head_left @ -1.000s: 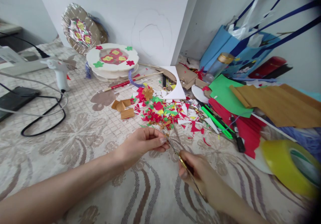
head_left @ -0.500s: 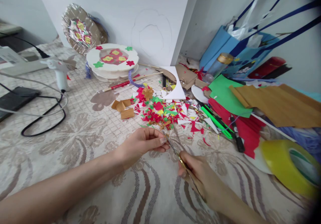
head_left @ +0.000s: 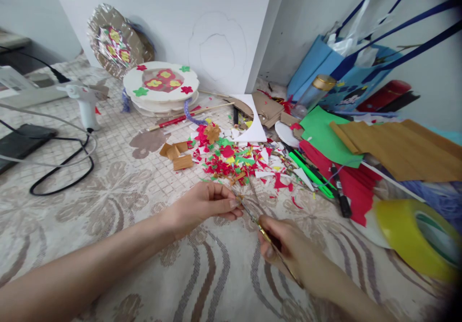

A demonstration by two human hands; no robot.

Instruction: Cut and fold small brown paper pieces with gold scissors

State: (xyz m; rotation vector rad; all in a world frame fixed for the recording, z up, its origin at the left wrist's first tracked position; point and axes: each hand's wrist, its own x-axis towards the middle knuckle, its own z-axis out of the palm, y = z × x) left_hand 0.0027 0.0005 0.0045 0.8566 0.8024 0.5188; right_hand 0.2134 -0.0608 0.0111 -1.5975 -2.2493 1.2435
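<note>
My left hand (head_left: pixel 205 205) pinches a tiny brown scrap (head_left: pixel 238 199) between thumb and fingers, just above the patterned cloth. My right hand (head_left: pixel 288 250) is closed round small gold scissors (head_left: pixel 257 221), whose blades reach up to the scrap at my left fingertips. Beyond both hands lies a heap of red, green, yellow and white paper cuttings (head_left: pixel 241 161).
A glue gun (head_left: pixel 84 101) with cables sits at left, decorated paper plates (head_left: pixel 160 83) at the back. Right side holds green and brown paper sheets (head_left: pixel 397 148), markers (head_left: pixel 314 175), a yellow tape roll (head_left: pixel 415 238) and a blue bag (head_left: pixel 346 71).
Almost nothing has moved; both hands keep their grip, with the right hand and scissors shifted very slightly.
</note>
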